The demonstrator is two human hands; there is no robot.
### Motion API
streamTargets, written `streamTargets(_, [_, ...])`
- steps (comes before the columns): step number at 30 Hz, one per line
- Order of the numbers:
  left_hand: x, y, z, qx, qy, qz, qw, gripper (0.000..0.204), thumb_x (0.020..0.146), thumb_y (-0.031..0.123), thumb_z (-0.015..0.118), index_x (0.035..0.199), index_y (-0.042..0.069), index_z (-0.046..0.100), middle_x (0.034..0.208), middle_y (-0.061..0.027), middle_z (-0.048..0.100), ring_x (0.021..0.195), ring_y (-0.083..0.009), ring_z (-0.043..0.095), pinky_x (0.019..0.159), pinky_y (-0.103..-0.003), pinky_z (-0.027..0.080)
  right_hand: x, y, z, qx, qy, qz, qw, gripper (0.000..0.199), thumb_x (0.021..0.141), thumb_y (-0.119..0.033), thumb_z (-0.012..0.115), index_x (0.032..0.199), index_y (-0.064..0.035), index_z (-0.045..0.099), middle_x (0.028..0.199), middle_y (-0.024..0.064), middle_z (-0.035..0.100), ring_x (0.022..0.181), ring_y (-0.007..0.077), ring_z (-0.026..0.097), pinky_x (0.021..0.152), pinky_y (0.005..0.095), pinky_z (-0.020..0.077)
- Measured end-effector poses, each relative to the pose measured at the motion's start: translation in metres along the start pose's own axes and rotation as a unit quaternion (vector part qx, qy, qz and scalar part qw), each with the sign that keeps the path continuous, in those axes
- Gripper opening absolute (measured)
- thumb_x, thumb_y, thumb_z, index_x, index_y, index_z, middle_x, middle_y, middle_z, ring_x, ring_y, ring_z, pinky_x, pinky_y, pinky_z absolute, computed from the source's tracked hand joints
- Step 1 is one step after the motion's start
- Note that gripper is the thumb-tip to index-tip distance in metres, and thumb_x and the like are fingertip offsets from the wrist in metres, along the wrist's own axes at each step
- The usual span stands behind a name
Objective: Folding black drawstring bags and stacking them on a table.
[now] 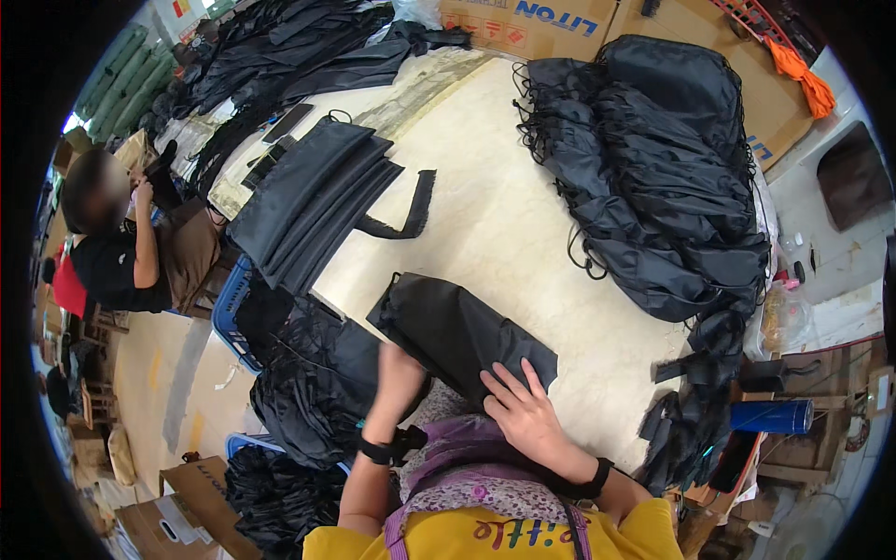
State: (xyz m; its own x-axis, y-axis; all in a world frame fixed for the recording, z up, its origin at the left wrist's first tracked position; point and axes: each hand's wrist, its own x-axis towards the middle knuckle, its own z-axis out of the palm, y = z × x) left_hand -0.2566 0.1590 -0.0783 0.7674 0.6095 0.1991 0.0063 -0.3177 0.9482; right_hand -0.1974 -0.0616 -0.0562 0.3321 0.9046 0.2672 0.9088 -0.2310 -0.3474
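Observation:
A folded piece of black fabric lies at the table's near edge, over my lap. My right hand rests on its lower right part, fingers stretched out and lying flat. At the left side of the fabric is my left hand, smeared by motion, its fingers hidden at the cloth's edge. Beyond it, a layered stack of black fabric pieces overhangs the table's left edge. Beside that stack lies a bent black strip.
A heap of black drawstring bags covers the table's right side. Blue baskets with black cloth stand at lower left. A blue cylinder is at right. Another person sits at left. Cardboard boxes are at the back.

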Motion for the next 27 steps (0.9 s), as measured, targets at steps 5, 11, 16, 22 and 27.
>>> streamTargets(5, [0.072, 0.037, -0.061, -0.307, -0.059, -0.383, 0.869, 0.045, 0.095, 0.040, 0.059, 0.105, -0.002, 0.067, 0.092, -0.0041, 0.069, 0.078, -0.0100, 0.062, 0.061, -0.018, 0.047, -0.001, 0.001, -0.009, -0.002, -0.018, -0.014, 1.000, 0.015, 0.079, -0.008, 0.058, 0.094, -0.0041, 0.059, 0.130, 0.0171, 0.056, 0.131, 0.0323, 0.044, 0.112, 0.0588, 0.0246])
streamTargets(11, [0.109, 0.019, -0.058, -0.145, -0.212, -0.382, 0.888, 0.032, 0.091, 0.026, 0.066, 0.101, -0.004, 0.067, 0.086, -0.0060, 0.071, 0.066, -0.0105, 0.065, 0.056, -0.020, 0.049, 0.000, 0.000, -0.012, -0.016, -0.035, -0.011, 0.999, 0.015, 0.079, -0.007, 0.058, 0.093, -0.0035, 0.059, 0.129, 0.0167, 0.057, 0.132, 0.0319, 0.044, 0.113, 0.0588, 0.0231])
streamTargets(16, [0.104, 0.001, -0.055, -0.099, -0.213, -0.347, 0.908, 0.021, 0.093, 0.016, 0.063, 0.097, -0.005, 0.067, 0.082, -0.0050, 0.071, 0.067, -0.0143, 0.065, 0.060, -0.027, 0.053, -0.011, 0.002, -0.010, 0.017, -0.003, 0.006, 1.000, 0.017, 0.079, -0.006, 0.056, 0.096, -0.0029, 0.060, 0.128, 0.0142, 0.059, 0.131, 0.0276, 0.046, 0.115, 0.0527, 0.0240])
streamTargets(22, [0.068, 0.037, -0.013, 0.448, 0.042, 0.151, 0.880, 0.034, 0.089, 0.021, 0.067, 0.117, 0.003, 0.060, 0.129, -0.0143, 0.058, 0.109, -0.0312, 0.060, 0.097, -0.043, 0.045, -0.005, 0.004, -0.010, 0.003, -0.011, 0.040, 0.999, 0.019, 0.081, -0.004, 0.060, 0.099, -0.0024, 0.062, 0.129, 0.0114, 0.059, 0.131, 0.0262, 0.046, 0.115, 0.0508, 0.0249])
streamTargets(27, [0.033, 0.022, 0.007, 0.493, -0.151, 0.219, 0.828, 0.074, 0.088, 0.053, 0.058, 0.147, 0.013, 0.038, 0.150, -0.0135, 0.036, 0.141, -0.0345, 0.028, 0.114, -0.057, 0.013, -0.002, 0.007, -0.029, 0.137, -0.034, 0.034, 0.989, 0.024, 0.079, -0.006, 0.061, 0.103, -0.0014, 0.060, 0.130, 0.0141, 0.058, 0.131, 0.0293, 0.046, 0.116, 0.0502, 0.0241])
